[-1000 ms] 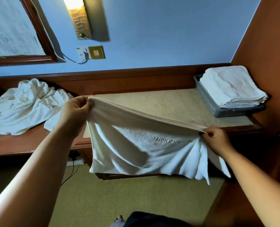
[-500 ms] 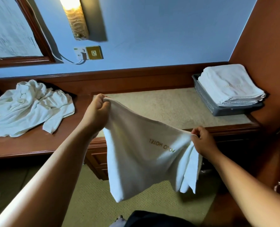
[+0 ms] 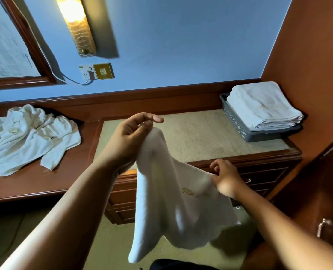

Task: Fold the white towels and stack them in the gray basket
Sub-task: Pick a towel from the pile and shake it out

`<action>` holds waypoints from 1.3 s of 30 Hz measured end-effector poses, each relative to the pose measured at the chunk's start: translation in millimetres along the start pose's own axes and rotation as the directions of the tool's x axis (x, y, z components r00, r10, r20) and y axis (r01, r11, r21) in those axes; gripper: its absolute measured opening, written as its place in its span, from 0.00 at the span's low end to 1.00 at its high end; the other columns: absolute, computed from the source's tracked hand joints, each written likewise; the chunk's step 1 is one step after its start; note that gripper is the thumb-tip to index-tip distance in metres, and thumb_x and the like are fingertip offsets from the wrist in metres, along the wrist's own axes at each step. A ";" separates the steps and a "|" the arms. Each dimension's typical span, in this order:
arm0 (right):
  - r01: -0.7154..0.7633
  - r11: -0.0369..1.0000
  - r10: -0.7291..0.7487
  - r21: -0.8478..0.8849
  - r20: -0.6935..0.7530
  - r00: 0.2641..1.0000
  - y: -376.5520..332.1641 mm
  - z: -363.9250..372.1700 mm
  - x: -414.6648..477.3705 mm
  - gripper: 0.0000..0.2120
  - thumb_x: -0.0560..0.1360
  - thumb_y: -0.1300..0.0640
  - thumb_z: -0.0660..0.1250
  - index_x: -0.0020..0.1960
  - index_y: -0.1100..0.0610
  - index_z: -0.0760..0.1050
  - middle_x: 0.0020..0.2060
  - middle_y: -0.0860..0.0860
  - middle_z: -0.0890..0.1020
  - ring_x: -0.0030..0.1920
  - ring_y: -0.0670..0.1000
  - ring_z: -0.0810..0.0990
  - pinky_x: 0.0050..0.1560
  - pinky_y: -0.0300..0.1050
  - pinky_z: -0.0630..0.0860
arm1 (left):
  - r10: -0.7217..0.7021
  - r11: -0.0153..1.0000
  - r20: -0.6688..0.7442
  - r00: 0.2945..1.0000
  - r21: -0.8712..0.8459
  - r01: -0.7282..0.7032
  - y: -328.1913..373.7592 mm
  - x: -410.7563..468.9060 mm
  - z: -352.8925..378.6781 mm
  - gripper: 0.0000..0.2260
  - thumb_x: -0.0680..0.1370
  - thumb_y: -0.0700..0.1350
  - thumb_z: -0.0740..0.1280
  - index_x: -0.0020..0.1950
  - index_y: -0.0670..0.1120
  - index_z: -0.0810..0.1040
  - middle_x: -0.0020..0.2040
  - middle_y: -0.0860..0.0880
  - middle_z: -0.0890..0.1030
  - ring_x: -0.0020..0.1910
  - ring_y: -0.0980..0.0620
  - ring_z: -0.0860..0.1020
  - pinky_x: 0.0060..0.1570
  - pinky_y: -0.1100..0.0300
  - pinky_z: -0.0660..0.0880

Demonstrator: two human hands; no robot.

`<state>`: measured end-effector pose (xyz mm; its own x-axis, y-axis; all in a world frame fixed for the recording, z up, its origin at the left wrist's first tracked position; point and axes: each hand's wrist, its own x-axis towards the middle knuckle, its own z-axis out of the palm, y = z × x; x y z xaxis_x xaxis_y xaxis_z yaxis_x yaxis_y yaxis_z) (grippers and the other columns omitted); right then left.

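A white towel (image 3: pixel 167 207) is held in the air on the near side of the bench (image 3: pixel 196 137), not yet folded. Its upper corner is gripped by the left hand (image 3: pixel 128 139), one finger lifted free of the cloth, and a lower edge is pinched by the right hand (image 3: pixel 227 179), nearer and to the right. The cloth is hung from the left hand, its long axis near vertical. The gray basket (image 3: pixel 237 123) is set at the far right of the bench, well apart from both hands and nearer the right one. The way there is judged to run over the pale bench top, with the stack of folded towels (image 3: pixel 263 108) in the basket to be cleared. A heap of unfolded towels (image 3: pixel 25 139) is seen at the far left.
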<state>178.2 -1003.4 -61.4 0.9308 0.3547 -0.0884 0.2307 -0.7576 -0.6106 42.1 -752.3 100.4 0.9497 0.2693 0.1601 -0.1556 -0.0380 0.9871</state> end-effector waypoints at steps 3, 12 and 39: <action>0.161 0.952 -0.170 0.262 0.014 0.985 -52.3 -21.5 -34.8 0.15 0.74 0.49 0.74 0.56 0.49 0.72 0.48 0.49 0.77 0.47 0.50 0.79 0.46 0.44 0.78 | -0.024 0.999 0.032 0.999 -0.045 0.025 1.6 0.5 15.9 0.12 0.84 0.39 0.60 0.55 0.46 0.84 0.43 0.38 0.79 0.41 0.42 0.74 0.42 0.50 0.74; 0.489 0.755 -0.299 0.437 -0.434 0.850 -120.7 -27.9 -85.1 0.09 0.76 0.54 0.71 0.53 0.45 0.73 0.46 0.43 0.81 0.47 0.40 0.80 0.42 0.31 0.73 | 0.070 0.994 0.230 0.971 0.068 -0.088 19.1 -4.1 62.2 0.11 0.84 0.36 0.61 0.56 0.42 0.83 0.46 0.45 0.85 0.45 0.47 0.86 0.42 0.56 0.83; 0.567 0.823 -0.495 0.035 -0.444 0.746 -118.3 -123.6 -63.9 0.18 0.74 0.60 0.69 0.61 0.47 0.75 0.48 0.40 0.80 0.45 0.38 0.78 0.46 0.37 0.74 | 0.209 0.870 0.135 0.969 0.427 -0.247 -21.7 -41.8 49.9 0.12 0.83 0.50 0.64 0.42 0.48 0.75 0.33 0.52 0.73 0.33 0.57 0.72 0.33 0.60 0.68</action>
<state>126.5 -1004.2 113.7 0.7066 0.3964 0.5861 0.7076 -0.4033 -0.5802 19.4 -810.7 72.6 0.9241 0.1229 0.3619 -0.2539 -0.5104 0.8216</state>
